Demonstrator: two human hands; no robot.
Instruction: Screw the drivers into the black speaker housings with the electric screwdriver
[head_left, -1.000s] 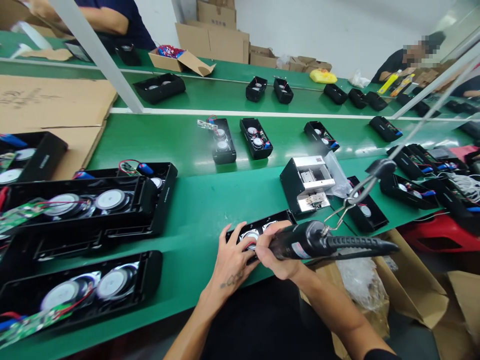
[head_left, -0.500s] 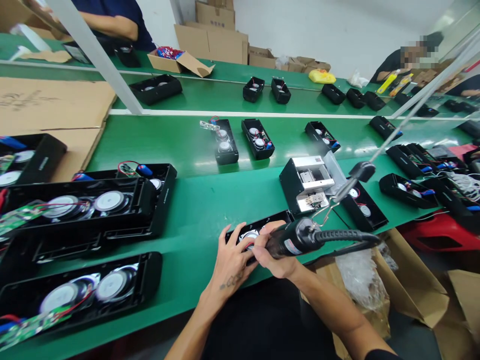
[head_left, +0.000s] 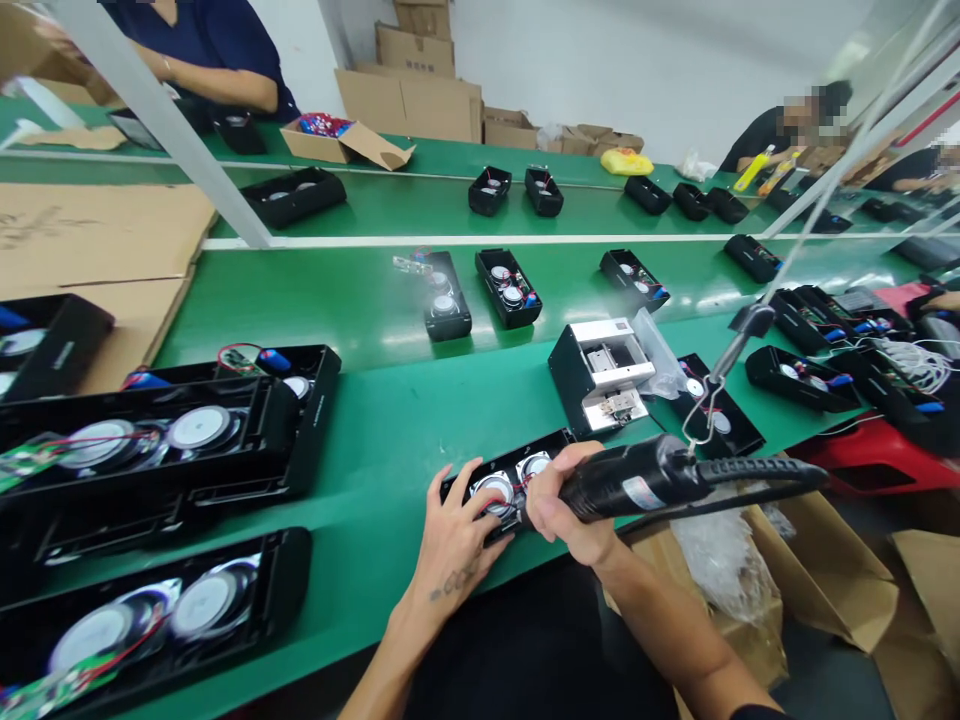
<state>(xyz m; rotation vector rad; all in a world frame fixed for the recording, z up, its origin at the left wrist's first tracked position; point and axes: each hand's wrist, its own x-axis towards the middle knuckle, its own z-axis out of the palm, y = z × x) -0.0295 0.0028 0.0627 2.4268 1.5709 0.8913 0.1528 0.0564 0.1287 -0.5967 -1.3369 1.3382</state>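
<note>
A black speaker housing point(head_left: 551, 443) with two round speakers lies on the green bench before me. My left hand point(head_left: 459, 530) grips its left end, fingers spread across it and around its sides. In my right hand point(head_left: 562, 505) is a black electric screwdriver point(head_left: 637, 480), tilted to the right and hung from a hook and cord. Its tip is hidden behind my fingers, close to the right speaker. Just beyond the housing stands a screw feeder point(head_left: 596, 375), black with a silver top.
Larger-looking open speaker housings point(head_left: 292, 570) with wires and circuit boards line the left. More housings point(head_left: 508, 288) sit along the green line ahead. Cardboard point(head_left: 97, 230) lies far left; a red stool point(head_left: 892, 455) and open cartons point(head_left: 817, 570) are at right. Co-workers sit across and far right.
My right hand has moved the screwdriver rightward, away from my left hand, and tilted it flatter. Both speakers in the housing now show more. My left hand still holds the housing's left end.
</note>
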